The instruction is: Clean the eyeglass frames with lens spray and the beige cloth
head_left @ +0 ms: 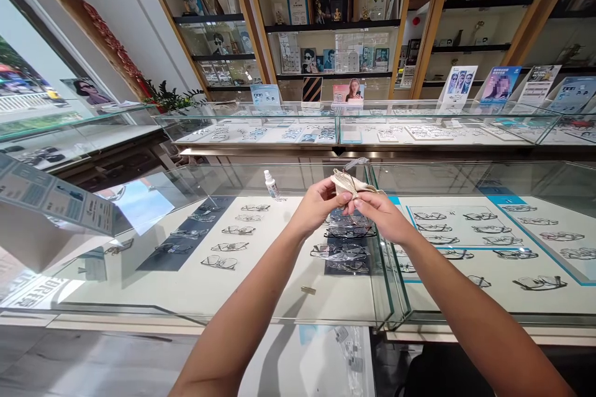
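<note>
A beige cloth (pixel 348 183) is being held up between both hands over the glass display case (pixel 186 298), above the seam where two cases are meeting. The left hand (pixel 320 201) is being clamped on the cloth's left end, the right hand (pixel 379 217) on its right side, fingertips pinched tight. Something clear (pixel 356 164) is sticking out of the cloth's top; cannot tell what. A small spray bottle (pixel 270 183) is standing upright on the glass, left of the hands, apart. Rows of eyeglasses (pixel 230 247) are being displayed underneath.

Head camera looks forward and down, near the glass counter (pixel 139 313); shelves beyond.
</note>
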Motion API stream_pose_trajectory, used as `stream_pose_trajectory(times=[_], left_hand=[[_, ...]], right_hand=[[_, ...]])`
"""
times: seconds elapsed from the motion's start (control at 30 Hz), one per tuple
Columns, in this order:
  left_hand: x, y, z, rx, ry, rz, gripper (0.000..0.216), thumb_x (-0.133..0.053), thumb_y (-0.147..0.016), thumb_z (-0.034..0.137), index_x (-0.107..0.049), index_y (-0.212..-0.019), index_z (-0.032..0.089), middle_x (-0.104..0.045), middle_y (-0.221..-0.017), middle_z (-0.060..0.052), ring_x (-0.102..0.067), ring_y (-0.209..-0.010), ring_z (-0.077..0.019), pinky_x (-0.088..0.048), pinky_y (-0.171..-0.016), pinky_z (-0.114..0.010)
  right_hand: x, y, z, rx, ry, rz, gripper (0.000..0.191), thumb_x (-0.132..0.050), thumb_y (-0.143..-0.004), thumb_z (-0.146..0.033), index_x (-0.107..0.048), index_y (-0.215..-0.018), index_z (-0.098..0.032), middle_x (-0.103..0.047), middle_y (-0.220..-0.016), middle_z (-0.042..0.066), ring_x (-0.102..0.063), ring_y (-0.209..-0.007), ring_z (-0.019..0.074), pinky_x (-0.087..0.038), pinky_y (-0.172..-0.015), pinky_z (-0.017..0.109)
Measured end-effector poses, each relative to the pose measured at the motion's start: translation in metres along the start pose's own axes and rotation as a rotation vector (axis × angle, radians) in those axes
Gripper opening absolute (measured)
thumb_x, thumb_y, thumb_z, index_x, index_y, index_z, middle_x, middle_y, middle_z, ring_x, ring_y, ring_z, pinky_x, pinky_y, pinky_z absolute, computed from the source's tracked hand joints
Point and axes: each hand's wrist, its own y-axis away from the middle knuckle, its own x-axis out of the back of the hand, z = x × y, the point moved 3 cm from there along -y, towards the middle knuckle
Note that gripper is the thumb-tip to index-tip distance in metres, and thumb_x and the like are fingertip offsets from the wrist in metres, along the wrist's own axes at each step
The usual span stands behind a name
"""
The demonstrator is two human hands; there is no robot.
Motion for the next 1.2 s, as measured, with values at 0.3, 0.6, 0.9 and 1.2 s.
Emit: stream_pose_trajectory(times=[0.3,0.6,0.9,1.2], left_hand=[[-0.001,0.000,-0.002,-0.017,0.034,0.005,0.035,-0.091,-0.081,0.040,-0.067,-0.087,0.015,-0.069,-0.072,-0.003,-0.062,-0.066,-0.0143,-0.048,-0.066,-0.028],[-0.002,0.000,-0.002,-0.034,0.010,-0.009,0.036,-0.091,-0.082,0.036,-0.063,-0.089,0.015,-0.070,-0.072,-0.003,-0.063,-0.070,-0.0145,-0.048,-0.071,-0.028],[0.001,-0.002,-0.006,-0.075,0.079,0.135,0.040,-0.095,-0.077,0.034,-0.064,-0.094,0.015,-0.069,-0.077,-0.001,-0.059,-0.067,-0.0116,-0.048,-0.067,-0.026],[0.013,-0.004,-0.005,-0.094,0.140,0.218,0.044,-0.096,-0.076,0.031,-0.068,-0.106,0.015,-0.079,-0.104,-0.007,-0.073,-0.097,-0.0190,-0.055,-0.097,-0.034]], right_hand=[[0.000,-0.001,-0.003,0.046,0.036,-0.014,0.042,-0.054,-0.107,-0.056,-0.078,-0.092,-0.025,-0.076,-0.104,0.005,-0.068,-0.106,0.0246,-0.050,-0.101,0.041],[0.004,-0.002,0.000,0.028,0.074,0.021,0.043,-0.057,-0.105,-0.060,-0.082,-0.095,-0.026,-0.078,-0.107,0.006,-0.068,-0.109,0.0275,-0.050,-0.104,0.044],[0.002,-0.001,-0.009,0.066,0.139,0.047,0.040,-0.058,-0.105,-0.057,-0.084,-0.107,-0.027,-0.081,-0.114,0.006,-0.070,-0.121,0.0297,-0.049,-0.112,0.046],[-0.001,0.006,-0.013,0.236,0.423,0.224,0.033,-0.056,-0.107,-0.046,-0.078,-0.123,-0.027,-0.081,-0.128,0.008,-0.072,-0.124,0.0300,-0.051,-0.110,0.046]])
